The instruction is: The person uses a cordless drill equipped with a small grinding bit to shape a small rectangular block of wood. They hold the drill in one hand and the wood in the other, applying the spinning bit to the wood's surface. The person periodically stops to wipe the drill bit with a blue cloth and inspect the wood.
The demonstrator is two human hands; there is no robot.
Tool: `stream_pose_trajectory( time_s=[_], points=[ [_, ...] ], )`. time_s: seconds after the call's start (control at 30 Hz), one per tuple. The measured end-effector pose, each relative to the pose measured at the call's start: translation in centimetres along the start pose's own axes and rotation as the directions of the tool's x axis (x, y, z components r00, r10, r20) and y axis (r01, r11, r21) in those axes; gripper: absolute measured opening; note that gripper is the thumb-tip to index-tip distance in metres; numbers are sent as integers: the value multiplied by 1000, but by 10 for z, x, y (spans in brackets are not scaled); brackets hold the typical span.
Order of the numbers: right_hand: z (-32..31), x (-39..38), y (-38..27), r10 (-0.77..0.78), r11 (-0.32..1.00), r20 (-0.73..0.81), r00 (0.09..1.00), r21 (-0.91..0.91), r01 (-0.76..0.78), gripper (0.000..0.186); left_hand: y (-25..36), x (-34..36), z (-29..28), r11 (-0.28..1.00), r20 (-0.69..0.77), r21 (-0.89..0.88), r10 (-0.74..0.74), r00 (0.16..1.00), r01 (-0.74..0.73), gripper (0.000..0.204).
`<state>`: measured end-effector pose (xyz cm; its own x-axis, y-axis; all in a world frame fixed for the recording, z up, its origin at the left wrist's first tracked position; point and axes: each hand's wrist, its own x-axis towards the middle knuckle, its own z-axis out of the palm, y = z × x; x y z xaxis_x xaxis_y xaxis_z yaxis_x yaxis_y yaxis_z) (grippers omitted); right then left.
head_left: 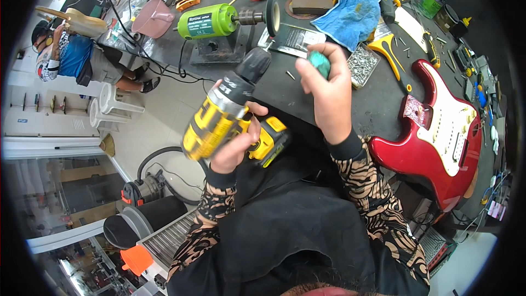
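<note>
My left hand is wrapped round the grip of a yellow and black cordless drill. The drill's black chuck tilts up and to the right, with a small shiny piece at its tip. To the right, my right hand pinches a small green lump between thumb and fingers; it looks like a piece of polishing compound. The lump is apart from the drill tip. A loose screw lies on the bench between the two hands.
Beyond the drill stands a green bench polisher with a wheel. A blue cloth, a box of screws and yellow-handled scissors lie at right, near a red guitar body. Another person holds a wooden guitar body at far left.
</note>
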<state>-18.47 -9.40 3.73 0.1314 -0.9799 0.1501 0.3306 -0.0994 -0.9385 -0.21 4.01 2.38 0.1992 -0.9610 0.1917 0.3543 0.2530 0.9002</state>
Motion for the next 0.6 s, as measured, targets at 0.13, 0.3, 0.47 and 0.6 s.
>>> stream_pose_trajectory(
  time_s=[0.13,0.3,0.47,0.6],
  points=[
    [-17,-35,-1,165,978,185,969,96,-185,32,-8,-11,13,670,81,710,226,971,-216,93],
    [-22,-44,-2,85,972,165,983,202,-118,28,-19,4,30,223,338,877,342,877,-425,84],
    [-19,-42,-5,105,985,123,987,123,-120,27,-29,12,42,176,246,931,348,905,-321,85],
    [-18,-44,-2,85,993,100,991,78,-93,26,-37,13,46,154,251,928,414,875,-339,88]
  ],
)
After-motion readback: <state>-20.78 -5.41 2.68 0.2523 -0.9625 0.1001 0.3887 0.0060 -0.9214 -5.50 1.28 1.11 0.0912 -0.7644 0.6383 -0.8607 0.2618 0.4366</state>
